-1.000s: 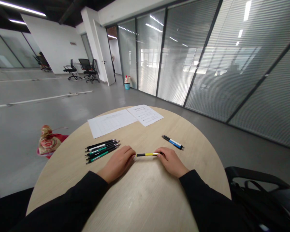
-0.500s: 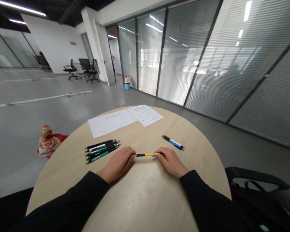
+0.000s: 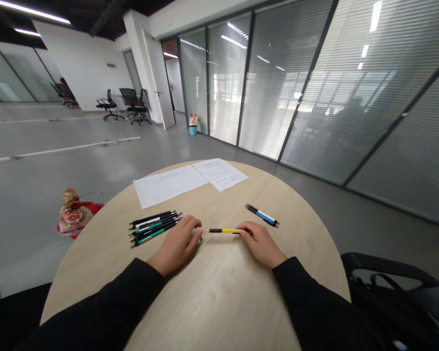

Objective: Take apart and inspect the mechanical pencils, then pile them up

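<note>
My right hand [image 3: 259, 242] is closed around the right end of a yellow and black pen [image 3: 227, 231]. The pen lies level over the table, its thin tip pointing left. My left hand [image 3: 181, 243] rests just left of that tip, thumb and fingers apart. A small dark grey piece [image 3: 201, 239] sits right at my left thumb's tip; it is too small to name, and whether the thumb touches it I cannot tell. Behind my left hand lies a row of several black, green and white pens [image 3: 151, 229]. Two pens, one blue [image 3: 266, 218] and one white-and-black, lie beyond my right hand.
Two printed paper sheets [image 3: 171, 185] lie at the far side of the round wooden table [image 3: 219, 292]. A red and beige bag [image 3: 73, 214] is on the floor at left. A black chair [image 3: 391, 273] stands at right; glass partitions run behind.
My left hand has opened and let go of the pen's left end, showing its thin tip. The small grey piece now shows by my thumb. My right hand keeps its hold.
</note>
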### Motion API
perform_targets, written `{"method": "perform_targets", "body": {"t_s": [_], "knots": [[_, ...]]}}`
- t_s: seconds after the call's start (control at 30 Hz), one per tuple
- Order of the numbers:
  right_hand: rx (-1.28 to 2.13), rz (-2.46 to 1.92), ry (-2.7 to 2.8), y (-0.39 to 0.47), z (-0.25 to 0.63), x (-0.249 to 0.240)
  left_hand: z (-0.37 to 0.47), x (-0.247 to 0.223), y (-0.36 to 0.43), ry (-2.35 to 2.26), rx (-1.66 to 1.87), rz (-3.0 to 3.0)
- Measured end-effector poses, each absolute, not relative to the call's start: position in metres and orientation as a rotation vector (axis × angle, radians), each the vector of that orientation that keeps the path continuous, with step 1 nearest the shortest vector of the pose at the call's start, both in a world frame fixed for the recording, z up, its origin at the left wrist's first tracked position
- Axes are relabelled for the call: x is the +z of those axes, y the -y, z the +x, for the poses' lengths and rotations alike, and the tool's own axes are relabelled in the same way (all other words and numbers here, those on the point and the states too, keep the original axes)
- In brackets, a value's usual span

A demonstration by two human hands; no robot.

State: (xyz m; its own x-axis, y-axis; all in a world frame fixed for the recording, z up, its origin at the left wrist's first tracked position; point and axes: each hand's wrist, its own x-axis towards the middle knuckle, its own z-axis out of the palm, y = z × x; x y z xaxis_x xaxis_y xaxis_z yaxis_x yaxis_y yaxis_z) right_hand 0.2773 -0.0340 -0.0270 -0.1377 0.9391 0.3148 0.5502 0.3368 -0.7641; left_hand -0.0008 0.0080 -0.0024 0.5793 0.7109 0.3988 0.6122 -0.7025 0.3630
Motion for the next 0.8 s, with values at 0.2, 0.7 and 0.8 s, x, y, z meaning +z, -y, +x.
{"method": "perform_targets", "body": {"t_s": [0.2,0.7,0.8], "knots": [[0.614,-1.325,1.81,0.035,0.276,-0.027,0.002,0.005,-0.006,-1.048,0.751,2.657],[0.654,-1.301,1.805,0.034,0.275,-0.029,0.002,0.003,-0.004,-1.022,0.751,2.609],[0.654,-1.309,1.813,0.035,0.274,-0.03,0.003,0.005,-0.003,-1.008,0.735,2.618]]}}
